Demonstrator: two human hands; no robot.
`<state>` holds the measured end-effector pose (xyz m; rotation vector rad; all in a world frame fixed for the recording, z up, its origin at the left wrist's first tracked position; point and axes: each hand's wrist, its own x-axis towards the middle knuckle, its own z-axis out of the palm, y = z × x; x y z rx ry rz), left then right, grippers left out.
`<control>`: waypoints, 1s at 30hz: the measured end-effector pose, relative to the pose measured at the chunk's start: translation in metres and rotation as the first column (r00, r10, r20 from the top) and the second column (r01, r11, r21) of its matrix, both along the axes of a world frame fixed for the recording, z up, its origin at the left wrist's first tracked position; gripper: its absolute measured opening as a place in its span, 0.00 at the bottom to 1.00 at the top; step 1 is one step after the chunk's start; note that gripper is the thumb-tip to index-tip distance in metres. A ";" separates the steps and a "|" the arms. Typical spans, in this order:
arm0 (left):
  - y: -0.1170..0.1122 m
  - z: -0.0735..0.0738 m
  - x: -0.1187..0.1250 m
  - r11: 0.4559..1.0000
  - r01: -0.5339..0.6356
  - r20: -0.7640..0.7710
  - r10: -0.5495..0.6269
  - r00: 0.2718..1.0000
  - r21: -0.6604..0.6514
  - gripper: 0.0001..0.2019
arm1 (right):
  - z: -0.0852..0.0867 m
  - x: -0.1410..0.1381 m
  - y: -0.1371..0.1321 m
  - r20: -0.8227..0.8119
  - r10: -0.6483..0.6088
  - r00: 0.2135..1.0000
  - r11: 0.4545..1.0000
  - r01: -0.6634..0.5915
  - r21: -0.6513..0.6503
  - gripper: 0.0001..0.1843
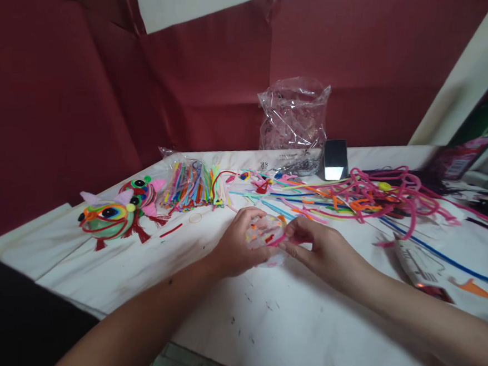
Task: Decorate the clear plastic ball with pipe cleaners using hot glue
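Note:
Both hands meet over the marble-patterned table. My left hand is wrapped round the left side of a whitish, see-through rounded piece with orange, yellow and red bits on it. At its right edge, my right hand pinches a pink strip that looks like a pipe cleaner. Blur and fingers hide the piece's full shape. Behind the hands lie loose pipe cleaners in blue, orange and yellow.
Two colourful animal-like ornaments with red tassels, the nearer ornament and the farther ornament, sit at left. A bundle of pipe cleaners lies beside them. Behind are a clear bag and black box; pink pipe cleaners tangle at right.

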<state>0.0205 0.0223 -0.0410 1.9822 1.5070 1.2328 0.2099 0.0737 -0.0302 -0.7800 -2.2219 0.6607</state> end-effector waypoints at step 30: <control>0.007 -0.001 -0.014 0.973 0.209 0.341 -0.164 0.926 -0.101 0.27 | 0.002 0.009 0.030 0.000 0.229 0.973 0.928 -0.218 -0.303 0.32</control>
